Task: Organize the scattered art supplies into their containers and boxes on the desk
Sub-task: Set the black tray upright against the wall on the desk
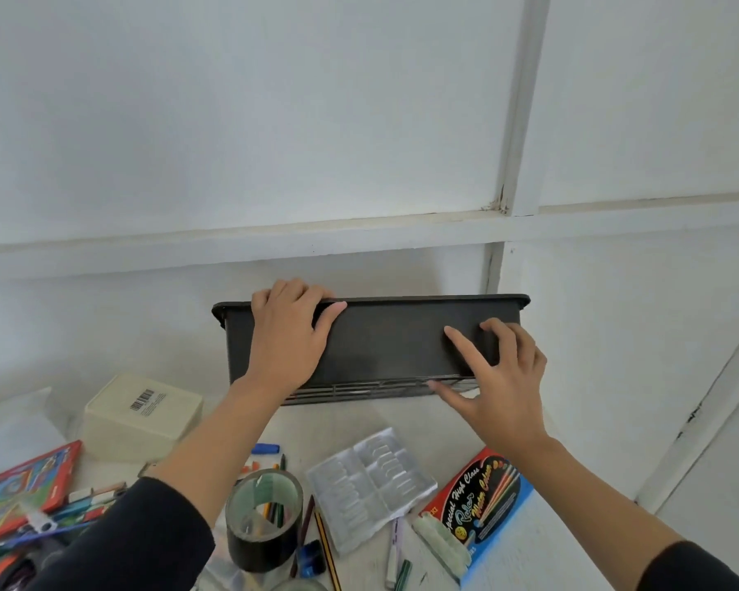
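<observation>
White panelled wall [274, 121] — flat boards divided by raised battens. Horizontal batten [231, 245] runs the full width; vertical batten [525, 100] meets it right of centre, paint cracked at the joint [502, 203]. Slanted trim strip [700, 420] far right — dark chips along its edge.

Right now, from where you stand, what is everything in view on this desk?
black basket: one, black, back, by wall
cream box: one, cream, barcode label, left
tape roll: one, dark, front centre
plastic insert: one, clear, right of tape
pen box: one, red-blue, front right
red case: one, red, far left
striped pencil: one, yellow-black, beside tape
left hand: grips basket's top rim
right hand: fingers spread on basket's front
</observation>
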